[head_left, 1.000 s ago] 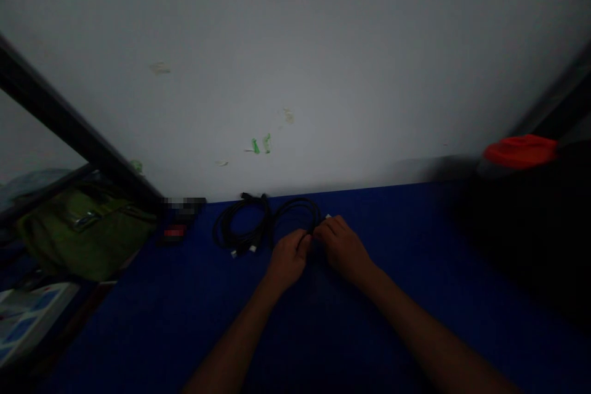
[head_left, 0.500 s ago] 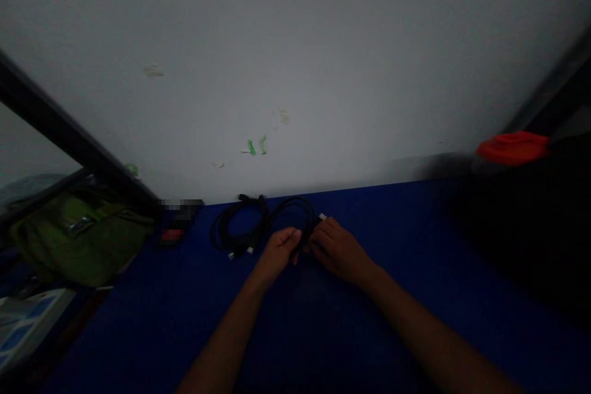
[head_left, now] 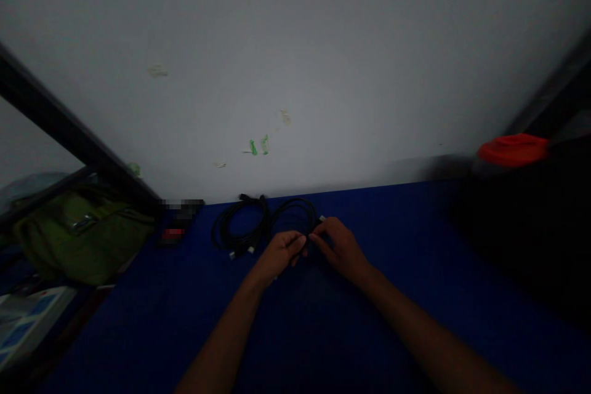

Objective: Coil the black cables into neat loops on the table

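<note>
A blue tabletop (head_left: 138, 332) runs up to a white wall (head_left: 295, 61) flecked with green marks (head_left: 258, 146). The left fingers (head_left: 295, 242) and right fingers (head_left: 319, 236) curl toward each other, close together at a black cable (head_left: 295, 206), though the gloom hides whether they clamp it. The left hand (head_left: 279, 255) and right hand (head_left: 341, 249) sit just before its coils, with white-tipped plugs (head_left: 242, 252) beside the left hand. Farther left lie an olive bag (head_left: 80, 240) and a red-and-black device (head_left: 173, 234); an orange-red item (head_left: 512, 151) sits far right.
</note>
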The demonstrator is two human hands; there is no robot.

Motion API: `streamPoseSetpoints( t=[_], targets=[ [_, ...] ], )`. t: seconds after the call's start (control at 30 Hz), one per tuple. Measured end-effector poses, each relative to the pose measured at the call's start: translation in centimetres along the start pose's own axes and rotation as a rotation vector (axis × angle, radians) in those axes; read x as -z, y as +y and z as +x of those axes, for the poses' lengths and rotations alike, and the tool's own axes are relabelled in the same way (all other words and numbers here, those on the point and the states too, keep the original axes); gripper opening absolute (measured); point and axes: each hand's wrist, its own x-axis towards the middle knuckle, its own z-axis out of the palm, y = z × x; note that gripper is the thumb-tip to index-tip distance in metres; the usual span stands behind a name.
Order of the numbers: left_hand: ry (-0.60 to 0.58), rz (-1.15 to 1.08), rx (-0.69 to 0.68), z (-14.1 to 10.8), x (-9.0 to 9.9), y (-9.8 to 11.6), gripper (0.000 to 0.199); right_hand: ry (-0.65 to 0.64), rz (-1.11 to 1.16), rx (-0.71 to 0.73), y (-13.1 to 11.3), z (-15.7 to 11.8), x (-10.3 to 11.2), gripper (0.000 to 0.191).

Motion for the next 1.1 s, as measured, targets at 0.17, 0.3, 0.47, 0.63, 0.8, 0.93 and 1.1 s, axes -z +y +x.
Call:
streamPoseSetpoints(
  t=[0.17, 0.3, 0.47, 0.63, 0.8, 0.93, 1.1],
  targets=[
    [-0.031, -0.041, 0.009, 0.1, -0.3, -0.1, 0.042, 0.048, 0.007, -0.027, -0.2, -0.1, -0.6, 0.008],
    [-0.056, -0.11, 0.024, 0.1, -0.5, 0.0, 0.043, 0.042, -0.029, -0.002, -0.4, -0.1, -0.8, 0.009],
    [-0.06, -0.148, 0.036, 0.1, -0.4, 0.1, 0.047, -0.002, -0.061, 0.045, -0.5, 0.0, -0.4, 0.009],
    [-0.027, -0.164, 0.022, 0.1, -0.4, 0.0, 0.048, -0.124, -0.045, 0.235, -0.4, 0.0, 0.9, 0.014],
    [0.035, -0.165, 0.032, 0.3, -0.9, -0.2, 0.049, -0.149, -0.127, 0.289, -0.6, 0.1, 0.9, 0.012],
    [0.068, -0.171, 0.024, 0.4, -1.1, -0.4, 0.048, -0.139, -0.228, 0.268, -0.8, -0.1, 0.3, 0.02],
    [0.091, -0.164, 0.021, 0.3, -1.1, -0.4, 0.044, -0.159, -0.321, 0.181, -1.3, -0.2, -0.2, 0.021]
  ],
)
